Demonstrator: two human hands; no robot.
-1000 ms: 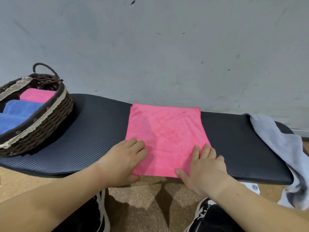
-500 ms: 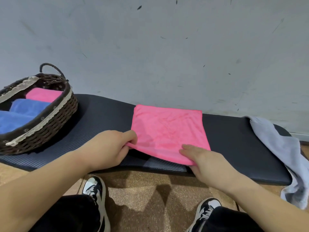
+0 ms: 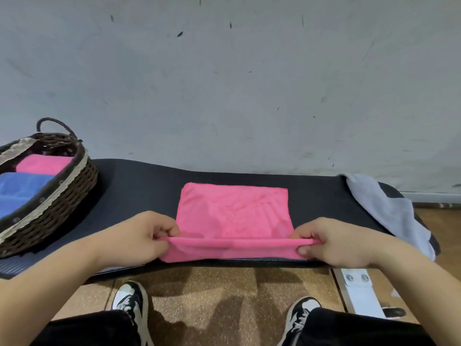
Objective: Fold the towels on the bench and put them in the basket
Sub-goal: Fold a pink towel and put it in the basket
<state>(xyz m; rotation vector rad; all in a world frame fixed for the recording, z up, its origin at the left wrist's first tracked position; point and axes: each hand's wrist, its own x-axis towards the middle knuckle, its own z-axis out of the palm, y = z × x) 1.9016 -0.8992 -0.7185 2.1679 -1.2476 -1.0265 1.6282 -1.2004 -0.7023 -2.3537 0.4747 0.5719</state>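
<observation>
A pink towel (image 3: 234,211) lies on the black padded bench (image 3: 139,193) in the middle. Its near edge is lifted off the bench and stretched taut between my hands. My left hand (image 3: 147,238) pinches the near left corner and my right hand (image 3: 334,243) pinches the near right corner. A dark wicker basket (image 3: 57,198) stands at the bench's left end with a folded pink towel (image 3: 42,164) and folded blue towels (image 3: 20,188) inside. A grey towel (image 3: 384,208) hangs crumpled over the bench's right end.
A grey scuffed wall rises directly behind the bench. Below the bench's front edge is a brown floor with my two black-and-white shoes (image 3: 131,303). A white metal bench leg (image 3: 359,293) shows at the lower right.
My hands went from pressing flat on the towel's near edge to pinching its near corners and raising that edge off the bench. The view has tilted down and back.
</observation>
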